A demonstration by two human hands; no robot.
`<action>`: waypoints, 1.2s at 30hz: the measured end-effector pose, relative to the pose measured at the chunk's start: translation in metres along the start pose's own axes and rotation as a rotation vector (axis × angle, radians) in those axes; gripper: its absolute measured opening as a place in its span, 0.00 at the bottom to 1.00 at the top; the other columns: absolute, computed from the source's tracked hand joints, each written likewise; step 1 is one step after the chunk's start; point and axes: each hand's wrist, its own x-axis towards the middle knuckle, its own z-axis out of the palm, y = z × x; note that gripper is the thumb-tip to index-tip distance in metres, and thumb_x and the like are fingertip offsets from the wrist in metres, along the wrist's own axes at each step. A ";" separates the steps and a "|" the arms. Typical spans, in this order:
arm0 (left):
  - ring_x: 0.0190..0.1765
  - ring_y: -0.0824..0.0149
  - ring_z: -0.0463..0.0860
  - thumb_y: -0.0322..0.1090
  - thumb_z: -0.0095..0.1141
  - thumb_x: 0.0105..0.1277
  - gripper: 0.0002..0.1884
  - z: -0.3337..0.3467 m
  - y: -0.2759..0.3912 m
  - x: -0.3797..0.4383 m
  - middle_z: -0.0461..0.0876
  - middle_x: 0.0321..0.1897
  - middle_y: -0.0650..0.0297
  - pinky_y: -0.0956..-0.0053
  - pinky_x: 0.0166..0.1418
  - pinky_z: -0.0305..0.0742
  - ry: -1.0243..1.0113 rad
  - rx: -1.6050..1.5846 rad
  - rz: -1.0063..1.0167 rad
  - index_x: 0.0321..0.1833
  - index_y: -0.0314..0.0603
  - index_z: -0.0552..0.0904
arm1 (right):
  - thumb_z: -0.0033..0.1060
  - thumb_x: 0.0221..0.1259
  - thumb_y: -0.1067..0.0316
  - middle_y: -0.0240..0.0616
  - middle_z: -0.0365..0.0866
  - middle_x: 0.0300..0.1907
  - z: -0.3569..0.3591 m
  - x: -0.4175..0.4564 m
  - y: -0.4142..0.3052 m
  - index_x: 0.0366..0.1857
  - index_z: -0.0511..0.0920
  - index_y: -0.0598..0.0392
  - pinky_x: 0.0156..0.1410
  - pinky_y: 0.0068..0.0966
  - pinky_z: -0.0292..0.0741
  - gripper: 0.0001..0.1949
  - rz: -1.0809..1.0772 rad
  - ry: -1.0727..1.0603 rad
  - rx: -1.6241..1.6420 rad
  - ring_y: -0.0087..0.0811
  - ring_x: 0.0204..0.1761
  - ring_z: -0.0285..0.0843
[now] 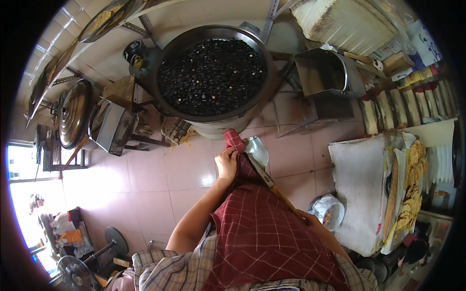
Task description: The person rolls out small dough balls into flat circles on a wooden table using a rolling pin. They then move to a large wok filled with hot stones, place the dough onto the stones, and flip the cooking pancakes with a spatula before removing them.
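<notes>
My left hand [226, 163] grips a bunched end of the red checked apron [262, 225], beside the head of a metal spatula [257, 151]. The spatula's wooden handle [285, 200] slants down to my right hand [307, 218], whose fingers are wrapped around its lower end. Some of the apron cloth touches the metal blade. Beyond my hands stands a large round metal wok [214, 118], holding many glossy black pebble-like pieces [214, 76] with several small pale ones among them.
Left of the wok are a metal scoop-like box [114, 127] and a domed metal lid [74, 114]. At right stand an open metal bin [320, 72], a white-covered table [356, 192] bearing flat yellowish food, and a plastic-lined bucket [329, 211]. A fan [76, 272] is at lower left.
</notes>
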 end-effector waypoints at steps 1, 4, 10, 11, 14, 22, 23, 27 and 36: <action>0.34 0.52 0.84 0.22 0.61 0.53 0.04 -0.001 -0.003 0.000 0.84 0.32 0.51 0.66 0.40 0.79 -0.016 0.057 0.115 0.31 0.34 0.84 | 0.53 0.60 0.85 0.33 0.74 0.59 -0.002 0.004 -0.006 0.70 0.65 0.56 0.61 0.19 0.70 0.31 0.039 -0.006 -0.015 0.22 0.57 0.72; 0.36 0.55 0.82 0.23 0.63 0.50 0.04 -0.002 0.012 0.002 0.82 0.31 0.56 0.64 0.40 0.78 -0.086 0.291 0.432 0.29 0.36 0.84 | 0.52 0.59 0.85 0.32 0.74 0.60 -0.009 0.012 -0.031 0.70 0.65 0.56 0.62 0.19 0.69 0.31 0.153 -0.014 -0.006 0.21 0.58 0.71; 0.36 0.53 0.82 0.21 0.63 0.48 0.05 0.022 0.001 0.023 0.82 0.31 0.56 0.65 0.40 0.78 0.012 0.189 0.352 0.28 0.37 0.85 | 0.54 0.61 0.82 0.30 0.73 0.61 -0.050 0.039 -0.039 0.71 0.64 0.56 0.63 0.20 0.67 0.31 0.187 -0.081 0.074 0.20 0.59 0.70; 0.35 0.52 0.83 0.20 0.62 0.49 0.05 0.025 0.003 0.027 0.83 0.31 0.55 0.66 0.40 0.78 0.057 0.136 0.301 0.29 0.37 0.85 | 0.53 0.60 0.82 0.30 0.72 0.61 -0.059 0.044 -0.040 0.71 0.64 0.57 0.63 0.19 0.67 0.31 0.148 -0.109 0.074 0.20 0.59 0.70; 0.32 0.68 0.81 0.20 0.60 0.56 0.02 0.020 0.009 0.040 0.85 0.31 0.61 0.74 0.39 0.76 0.180 -0.069 0.026 0.32 0.32 0.84 | 0.52 0.59 0.83 0.28 0.71 0.63 -0.081 0.059 -0.069 0.71 0.64 0.57 0.64 0.19 0.66 0.32 0.165 -0.177 0.076 0.18 0.60 0.68; 0.40 0.58 0.84 0.22 0.53 0.65 0.10 -0.063 -0.020 0.013 0.85 0.34 0.53 0.67 0.47 0.76 0.651 0.119 -0.228 0.48 0.31 0.81 | 0.56 0.59 0.78 0.28 0.70 0.23 -0.123 0.098 -0.133 0.69 0.63 0.50 0.21 0.20 0.65 0.31 0.270 -0.185 -0.039 0.19 0.18 0.65; 0.41 0.52 0.85 0.22 0.51 0.64 0.11 -0.080 -0.054 -0.002 0.85 0.36 0.50 0.64 0.48 0.77 0.613 0.267 -0.285 0.48 0.31 0.81 | 0.56 0.59 0.78 0.28 0.70 0.23 -0.122 0.103 -0.152 0.69 0.62 0.50 0.21 0.20 0.66 0.31 0.271 -0.166 -0.023 0.20 0.18 0.66; 0.48 0.47 0.83 0.24 0.50 0.63 0.17 -0.139 -0.105 -0.039 0.83 0.42 0.46 0.57 0.55 0.77 0.196 0.809 -0.811 0.55 0.38 0.78 | 0.53 0.60 0.80 0.32 0.70 0.18 -0.119 0.144 -0.199 0.72 0.56 0.56 0.23 0.28 0.72 0.33 -0.015 -0.066 -0.429 0.28 0.18 0.74; 0.34 0.60 0.85 0.49 0.48 0.69 0.18 -0.075 0.032 0.091 0.86 0.28 0.55 0.64 0.40 0.77 -0.226 0.112 -0.655 0.42 0.46 0.88 | 0.58 0.55 0.81 0.47 0.76 0.30 -0.065 0.201 -0.214 0.76 0.50 0.53 0.31 0.36 0.75 0.42 -0.620 0.506 -1.385 0.42 0.26 0.77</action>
